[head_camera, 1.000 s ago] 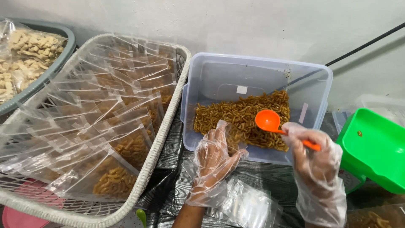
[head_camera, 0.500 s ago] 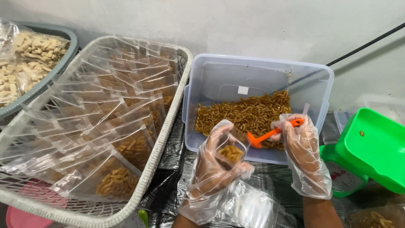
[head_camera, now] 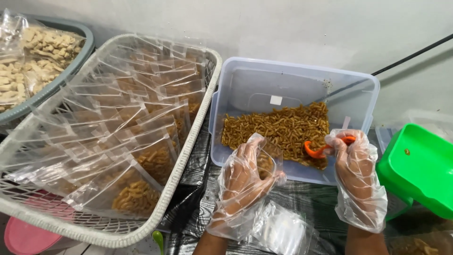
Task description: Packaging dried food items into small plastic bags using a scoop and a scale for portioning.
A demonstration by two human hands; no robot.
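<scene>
Head view: my left hand (head_camera: 243, 182) fingers pinch small clear pouch (head_camera: 265, 163); right hand (head_camera: 356, 165) fingers grip orange scoop (head_camera: 317, 150) over tub (head_camera: 292, 89). Risk: pouch mouth sags, snack (head_camera: 278, 130) spills onto worktop.

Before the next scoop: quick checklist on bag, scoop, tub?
1. Left hand holds small clear plastic bag: ok.
2. Bag mouth open: cannot tell.
3. Right hand grips orange plastic scoop: ok.
4. Scoop down in the brown snack sticks: ok.
5. Clear plastic tub has sticks left: ok.
6. Both hands gloved: ok.
</scene>
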